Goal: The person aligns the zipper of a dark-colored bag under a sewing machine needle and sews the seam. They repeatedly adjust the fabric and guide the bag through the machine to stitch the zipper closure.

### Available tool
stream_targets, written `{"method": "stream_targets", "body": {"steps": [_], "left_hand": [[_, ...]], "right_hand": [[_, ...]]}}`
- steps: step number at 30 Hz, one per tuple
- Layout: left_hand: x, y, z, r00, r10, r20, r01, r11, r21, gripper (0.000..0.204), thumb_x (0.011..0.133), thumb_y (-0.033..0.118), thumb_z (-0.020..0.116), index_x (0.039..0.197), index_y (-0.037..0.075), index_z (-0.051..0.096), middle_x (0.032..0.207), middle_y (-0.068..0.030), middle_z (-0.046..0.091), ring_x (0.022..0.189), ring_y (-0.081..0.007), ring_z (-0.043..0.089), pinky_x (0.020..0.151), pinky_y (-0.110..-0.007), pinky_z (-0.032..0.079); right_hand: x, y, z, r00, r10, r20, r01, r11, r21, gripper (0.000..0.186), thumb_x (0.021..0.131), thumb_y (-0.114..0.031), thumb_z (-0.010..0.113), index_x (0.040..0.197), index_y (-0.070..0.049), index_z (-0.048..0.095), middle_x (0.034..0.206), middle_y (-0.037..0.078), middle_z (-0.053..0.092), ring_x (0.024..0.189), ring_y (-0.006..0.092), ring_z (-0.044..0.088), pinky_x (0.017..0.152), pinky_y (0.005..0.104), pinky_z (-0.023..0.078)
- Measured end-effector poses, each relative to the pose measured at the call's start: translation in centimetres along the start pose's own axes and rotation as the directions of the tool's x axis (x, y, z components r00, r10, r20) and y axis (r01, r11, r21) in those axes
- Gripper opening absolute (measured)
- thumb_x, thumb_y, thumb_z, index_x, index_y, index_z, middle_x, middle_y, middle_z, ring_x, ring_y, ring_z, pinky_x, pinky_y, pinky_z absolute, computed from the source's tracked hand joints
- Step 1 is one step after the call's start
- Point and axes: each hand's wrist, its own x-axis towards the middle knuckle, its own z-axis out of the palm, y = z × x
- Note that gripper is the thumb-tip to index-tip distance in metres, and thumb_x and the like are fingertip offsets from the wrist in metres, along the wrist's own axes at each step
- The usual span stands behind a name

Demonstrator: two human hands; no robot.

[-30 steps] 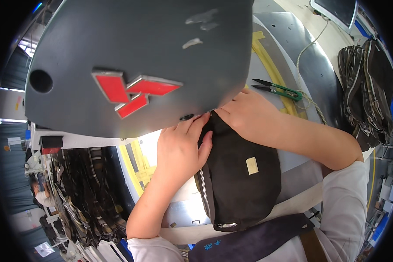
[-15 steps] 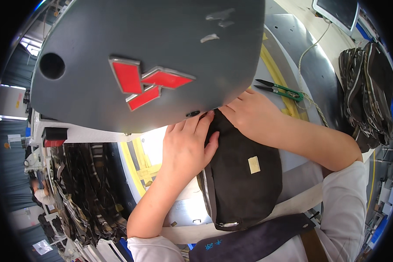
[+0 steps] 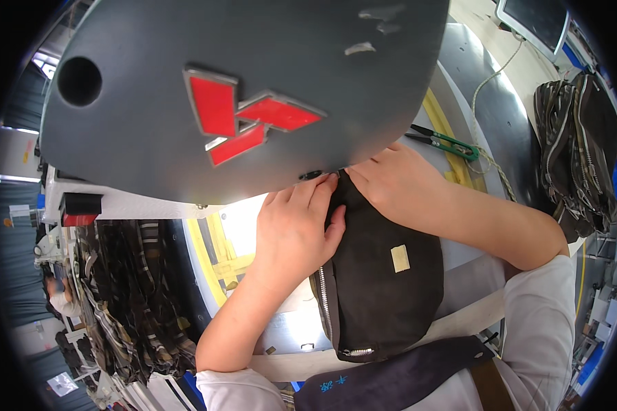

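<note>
A black fabric bag (image 3: 387,301) lies lengthwise before me, with a metal zipper along its left side and another at its near end. A small pale yellow tab is on its upper face. My left hand (image 3: 298,226) grips the bag's far left edge, its thumb resting on the fabric. Against the far right edge, my right hand (image 3: 401,185) holds the cloth, its fingertips partly hidden beneath the dark grey machine head (image 3: 137,137), which looks like a sewing machine's. Where the bag's far end meets the machine is hidden.
Green-handled thread snips (image 3: 452,146) lie right of the machine head, beside a cord. Several dark zippered pieces (image 3: 572,151) are piled at the far right. More dark and striped fabric (image 3: 130,288) hangs at the left. A screen (image 3: 535,24) stands at the upper right; a person is in the left background.
The machine head appears slightly lower and further right as the view shifts. My hands and the bag keep nearly the same places.
</note>
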Motion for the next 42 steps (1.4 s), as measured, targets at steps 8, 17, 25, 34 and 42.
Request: {"method": "stream_targets", "body": {"steps": [8,17,25,34,42], "left_hand": [[0.0,-0.2,0.1,1.000,0.008,0.001,-0.008,1.000,0.004,0.036,0.069,0.011,0.073,0.103,0.001,0.065,0.111,-0.0084,0.062,0.098,-0.0278,0.061,0.086,-0.039,0.048],[0.0,-0.2,0.0,1.000,-0.010,0.021,0.010,1.000,0.011,0.036,0.070,0.011,0.073,0.104,0.002,0.065,0.112,-0.0079,0.062,0.099,-0.0267,0.061,0.086,-0.039,0.048],[0.0,-0.2,0.0,0.999,-0.025,0.026,0.024,1.000,0.010,0.037,0.070,0.011,0.073,0.106,0.002,0.065,0.112,-0.0079,0.062,0.098,-0.0275,0.061,0.086,-0.038,0.048],[-0.1,-0.3,-0.1,0.999,-0.006,0.033,0.006,1.000,-0.002,0.038,0.071,0.012,0.072,0.107,0.003,0.064,0.113,-0.0082,0.062,0.099,-0.0281,0.061,0.085,-0.039,0.048],[0.4,-0.6,-0.1,0.995,-0.087,0.056,0.088,0.996,-0.005,0.036,0.073,0.012,0.072,0.106,0.003,0.065,0.107,-0.0093,0.065,0.093,-0.0292,0.063,0.084,-0.039,0.049]], "right_hand": [[0.0,-0.1,-0.1,1.000,0.007,0.009,-0.006,1.000,-0.022,0.015,0.070,-0.016,0.061,0.075,-0.003,0.067,0.089,0.005,0.056,0.083,0.0181,0.053,0.067,0.0283,0.046],[0.0,-0.1,-0.2,1.000,0.003,0.026,-0.003,1.000,-0.016,0.014,0.070,-0.015,0.061,0.076,-0.003,0.067,0.089,0.004,0.057,0.084,0.0181,0.053,0.068,0.0277,0.046],[0.1,-0.2,0.1,1.000,0.011,0.010,-0.010,1.000,-0.022,0.013,0.069,-0.015,0.062,0.074,-0.004,0.067,0.088,0.004,0.056,0.084,0.0178,0.053,0.067,0.0275,0.046],[-0.1,0.3,0.4,0.999,-0.028,-0.014,0.028,1.000,-0.012,0.012,0.068,-0.016,0.062,0.073,-0.006,0.067,0.090,0.003,0.054,0.084,0.0168,0.053,0.063,0.0260,0.048],[0.5,1.0,0.6,1.000,0.005,0.005,-0.005,0.998,-0.063,0.016,0.071,-0.014,0.061,0.080,-0.002,0.067,0.090,0.003,0.055,0.085,0.0164,0.053,0.059,0.0259,0.051]]}}
